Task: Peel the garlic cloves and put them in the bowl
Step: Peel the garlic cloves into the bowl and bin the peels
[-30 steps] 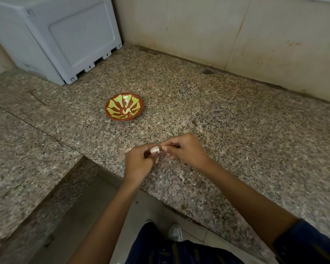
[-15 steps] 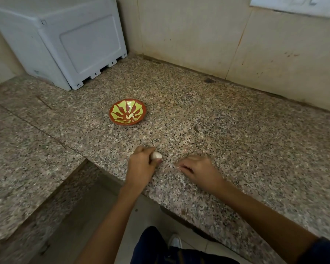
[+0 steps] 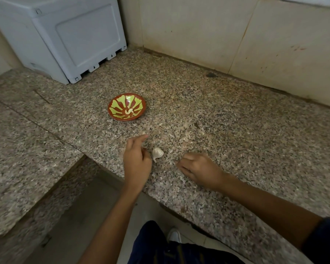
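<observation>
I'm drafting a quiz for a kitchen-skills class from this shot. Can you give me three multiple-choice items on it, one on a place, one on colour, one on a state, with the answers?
1. Where does the garlic piece lie?
A. On the granite counter between the two hands
B. Inside the bowl
C. On the floor

2. What colours is the bowl?
A. Plain white
B. Red-brown with yellow-green pattern
C. Blue with black stripes

3. What is the left hand doing with the garlic piece?
A. Gripping it in a closed fist
B. Pressing it flat under the palm
C. Not holding it; the piece rests on the counter beside the hand

Answers: 1 A, it sits on the counter, the right hand on its other side. 2 B, the pattern shows inside the bowl. 3 C, no fingers are curled round it.
</observation>
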